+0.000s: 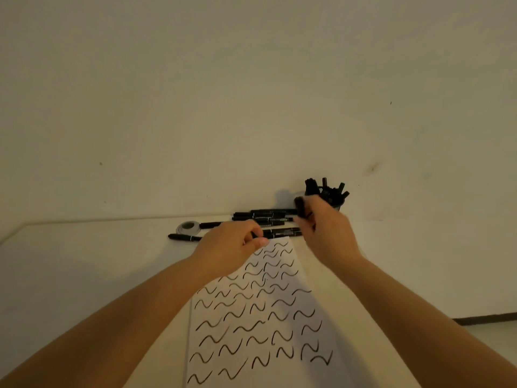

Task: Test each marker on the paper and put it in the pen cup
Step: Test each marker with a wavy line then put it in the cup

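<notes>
A white sheet of paper covered with several black squiggles lies in front of me. Beyond its far edge lies a row of black markers. My left hand pinches the end of one black marker lying at the paper's top edge. My right hand is raised near the pen cup and grips a black marker whose end sticks up above the fingers. The cup stands at the back right, holding several black markers, partly hidden by my right hand.
A roll of grey tape lies left of the marker row, with another black marker just in front of it. The pale table ends at the wall behind the cup. A dark strip runs at the right.
</notes>
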The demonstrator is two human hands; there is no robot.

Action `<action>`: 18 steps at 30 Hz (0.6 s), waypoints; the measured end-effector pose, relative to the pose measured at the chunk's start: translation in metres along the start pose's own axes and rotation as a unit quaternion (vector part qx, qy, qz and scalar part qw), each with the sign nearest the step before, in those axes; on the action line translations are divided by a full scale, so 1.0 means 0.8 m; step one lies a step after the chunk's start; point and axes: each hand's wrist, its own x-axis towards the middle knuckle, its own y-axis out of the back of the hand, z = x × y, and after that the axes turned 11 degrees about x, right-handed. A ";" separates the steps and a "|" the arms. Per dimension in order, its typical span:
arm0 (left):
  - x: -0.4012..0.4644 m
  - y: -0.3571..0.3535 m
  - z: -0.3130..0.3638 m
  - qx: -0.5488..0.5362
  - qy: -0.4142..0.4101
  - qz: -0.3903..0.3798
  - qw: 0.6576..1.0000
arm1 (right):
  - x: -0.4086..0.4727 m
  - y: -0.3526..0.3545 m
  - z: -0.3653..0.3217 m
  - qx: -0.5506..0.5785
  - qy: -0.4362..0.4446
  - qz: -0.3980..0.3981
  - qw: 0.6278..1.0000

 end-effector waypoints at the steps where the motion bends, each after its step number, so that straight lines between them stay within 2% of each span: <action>1: 0.011 -0.001 -0.012 0.007 0.020 -0.026 0.999 | 0.016 0.006 0.006 0.027 -0.028 0.023 0.999; 4: 0.044 -0.006 -0.056 0.065 0.062 -0.076 0.993 | 0.061 0.027 0.019 0.106 -0.072 0.087 0.988; 8: 0.082 -0.017 -0.099 0.133 0.068 -0.106 0.983 | 0.100 0.042 0.037 0.145 -0.109 0.134 0.974; 12: 0.100 -0.034 -0.129 0.213 0.067 -0.075 0.972 | 0.112 0.037 0.052 0.083 -0.104 0.124 0.983; 15: 0.104 -0.051 -0.147 0.305 0.035 -0.069 0.949 | 0.107 0.029 0.063 0.016 -0.090 0.101 0.991; 18: 0.109 -0.062 -0.159 0.319 0.027 -0.071 0.945 | 0.109 0.022 0.069 0.010 -0.102 0.089 0.991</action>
